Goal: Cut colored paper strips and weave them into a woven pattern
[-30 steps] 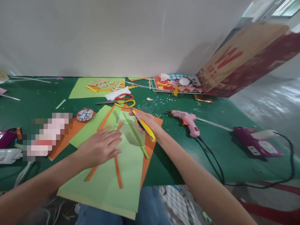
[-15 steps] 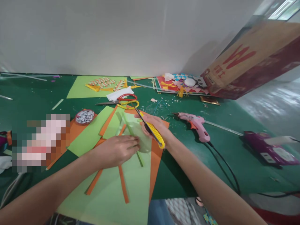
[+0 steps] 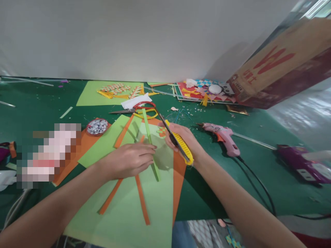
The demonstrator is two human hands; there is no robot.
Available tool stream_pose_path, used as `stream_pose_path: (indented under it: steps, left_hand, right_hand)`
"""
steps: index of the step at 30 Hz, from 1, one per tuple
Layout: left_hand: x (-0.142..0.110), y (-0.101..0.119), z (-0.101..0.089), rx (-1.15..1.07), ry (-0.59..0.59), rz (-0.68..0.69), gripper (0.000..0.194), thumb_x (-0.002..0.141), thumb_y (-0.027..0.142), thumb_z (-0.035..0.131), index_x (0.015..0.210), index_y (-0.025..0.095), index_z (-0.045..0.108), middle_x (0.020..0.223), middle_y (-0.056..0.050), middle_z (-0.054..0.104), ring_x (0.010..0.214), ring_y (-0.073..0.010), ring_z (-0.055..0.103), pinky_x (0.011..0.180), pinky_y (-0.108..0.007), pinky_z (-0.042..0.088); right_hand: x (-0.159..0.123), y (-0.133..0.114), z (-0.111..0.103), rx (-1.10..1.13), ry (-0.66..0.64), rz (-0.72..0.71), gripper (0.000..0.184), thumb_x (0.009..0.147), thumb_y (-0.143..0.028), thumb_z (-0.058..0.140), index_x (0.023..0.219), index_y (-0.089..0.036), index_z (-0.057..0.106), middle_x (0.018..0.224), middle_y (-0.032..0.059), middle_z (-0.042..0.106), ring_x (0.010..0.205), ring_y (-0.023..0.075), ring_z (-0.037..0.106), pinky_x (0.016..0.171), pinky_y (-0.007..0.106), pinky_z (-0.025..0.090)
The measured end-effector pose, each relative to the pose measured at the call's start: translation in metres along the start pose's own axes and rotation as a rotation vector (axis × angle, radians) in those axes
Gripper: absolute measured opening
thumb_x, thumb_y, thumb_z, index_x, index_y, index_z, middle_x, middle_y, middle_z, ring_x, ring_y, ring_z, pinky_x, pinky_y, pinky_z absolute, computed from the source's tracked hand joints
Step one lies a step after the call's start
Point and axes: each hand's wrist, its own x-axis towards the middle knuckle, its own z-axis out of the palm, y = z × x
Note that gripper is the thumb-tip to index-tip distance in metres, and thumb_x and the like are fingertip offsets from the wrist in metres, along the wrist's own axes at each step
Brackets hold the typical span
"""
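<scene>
My left hand [image 3: 133, 160] is closed, its fingertips pinching a narrow green paper strip [image 3: 147, 129] above the large light green sheet [image 3: 124, 220]. My right hand [image 3: 190, 143] grips a yellow utility knife [image 3: 182, 146], its dark blade end tilted up toward the scissors. At that hand's fingertips sits a small orange-and-green woven paper piece [image 3: 161, 131]; whether the fingers hold it or only touch it, I cannot tell. Orange paper strips [image 3: 143, 203] lie on the sheet below my left hand, and another orange strip [image 3: 124, 132] lies above it.
Red-and-yellow-handled scissors [image 3: 144, 107] lie behind the sheets. A pink glue gun [image 3: 223, 137] with a cord lies to the right, near a purple power strip [image 3: 302, 162]. A round bead case [image 3: 97, 127] sits left. A paper bag [image 3: 279, 69] stands at the back right.
The green strip has been raised at its far end and now stands more upright in my left fingers. The woven piece shows more clearly at my right fingertips. The view has shifted slightly.
</scene>
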Motion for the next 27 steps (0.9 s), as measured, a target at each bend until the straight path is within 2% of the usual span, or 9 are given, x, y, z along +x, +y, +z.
stream_pose_path:
  steps: [5,7,10,13,15,24,27]
  left_hand:
    - [0.000,-0.012,0.005,-0.156,-0.013,-0.084,0.020,0.094,0.021,0.049,0.089,0.013,0.068,0.090,-0.006,0.074,0.092,-0.0181,0.069,0.098,-0.034,0.052]
    - [-0.002,-0.017,0.007,-0.165,-0.039,-0.125,0.018,0.093,0.021,0.051,0.091,0.015,0.067,0.095,-0.006,0.074,0.096,-0.0181,0.068,0.103,-0.037,0.047]
    - [-0.002,-0.019,0.008,-0.046,-0.045,-0.128,0.019,0.093,0.022,0.050,0.091,0.016,0.068,0.098,-0.007,0.073,0.103,-0.0206,0.065,0.099,-0.038,0.049]
    - [0.000,-0.015,0.007,0.105,-0.071,-0.105,0.025,0.096,0.024,0.046,0.088,0.014,0.068,0.094,-0.009,0.072,0.093,-0.0206,0.066,0.085,-0.035,0.055]
    - [0.002,-0.011,0.006,0.171,-0.098,-0.094,0.027,0.096,0.023,0.044,0.088,0.014,0.068,0.093,-0.009,0.072,0.089,-0.0203,0.066,0.082,-0.035,0.055]
    - [0.002,-0.010,0.007,0.196,-0.074,-0.101,0.034,0.099,0.022,0.037,0.092,0.014,0.069,0.098,-0.009,0.073,0.092,-0.0183,0.068,0.083,-0.031,0.056]
    - [0.003,-0.009,0.006,0.215,-0.059,-0.097,0.034,0.099,0.020,0.037,0.095,0.012,0.069,0.099,-0.010,0.073,0.094,-0.0189,0.068,0.087,-0.032,0.056]
  right_hand:
    - [-0.002,0.001,0.004,-0.025,0.002,0.008,0.039,0.079,-0.040,0.057,0.101,-0.008,0.062,0.039,-0.0076,0.044,0.030,0.0072,0.034,0.036,0.023,0.018]
    - [-0.002,0.002,0.005,-0.026,-0.004,0.014,0.040,0.079,-0.040,0.058,0.101,-0.008,0.062,0.039,-0.0077,0.045,0.030,0.0072,0.034,0.036,0.023,0.018]
    - [-0.002,0.002,0.005,-0.044,-0.007,0.017,0.042,0.079,-0.042,0.057,0.102,-0.008,0.062,0.038,-0.0078,0.044,0.030,0.0074,0.033,0.036,0.024,0.018]
    - [-0.002,0.001,0.004,-0.049,-0.003,0.026,0.043,0.078,-0.043,0.057,0.104,-0.008,0.062,0.038,-0.0077,0.045,0.031,0.0076,0.033,0.036,0.024,0.017]
    - [-0.003,0.000,0.004,-0.045,-0.011,0.024,0.043,0.078,-0.043,0.058,0.104,-0.008,0.062,0.038,-0.0077,0.045,0.031,0.0074,0.033,0.036,0.024,0.018]
    - [-0.006,-0.002,0.005,-0.079,-0.004,0.048,0.046,0.078,-0.044,0.058,0.105,-0.008,0.064,0.039,-0.0074,0.044,0.032,0.0075,0.033,0.035,0.023,0.018]
    - [-0.011,-0.012,0.003,-0.137,0.031,0.055,0.044,0.077,-0.042,0.059,0.105,-0.009,0.064,0.042,-0.0065,0.045,0.034,0.0084,0.037,0.037,0.023,0.024]
